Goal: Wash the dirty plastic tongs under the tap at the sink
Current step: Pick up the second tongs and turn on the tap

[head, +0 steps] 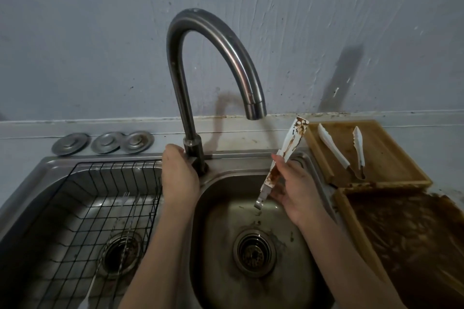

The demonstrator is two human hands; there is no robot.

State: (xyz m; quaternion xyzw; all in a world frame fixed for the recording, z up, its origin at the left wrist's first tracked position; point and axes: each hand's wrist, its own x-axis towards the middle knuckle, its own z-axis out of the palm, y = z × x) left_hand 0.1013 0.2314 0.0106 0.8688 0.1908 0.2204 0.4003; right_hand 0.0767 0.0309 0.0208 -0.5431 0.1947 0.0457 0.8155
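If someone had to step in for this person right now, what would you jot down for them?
Left hand: wrapped round the base of the tap, where the handle seems to be. No water is running from the spout yet.
Right hand: holds the dirty tongs over the right basin, tips up, brown sauce smeared along them.
Two more tongs lie on the wooden tray to the right; another tray nearer the camera is coated in brown sauce.
Done: tongs picked up and brought to the sink.
Left: turn on the water, rinse and rub off the sauce, turn off the tap.
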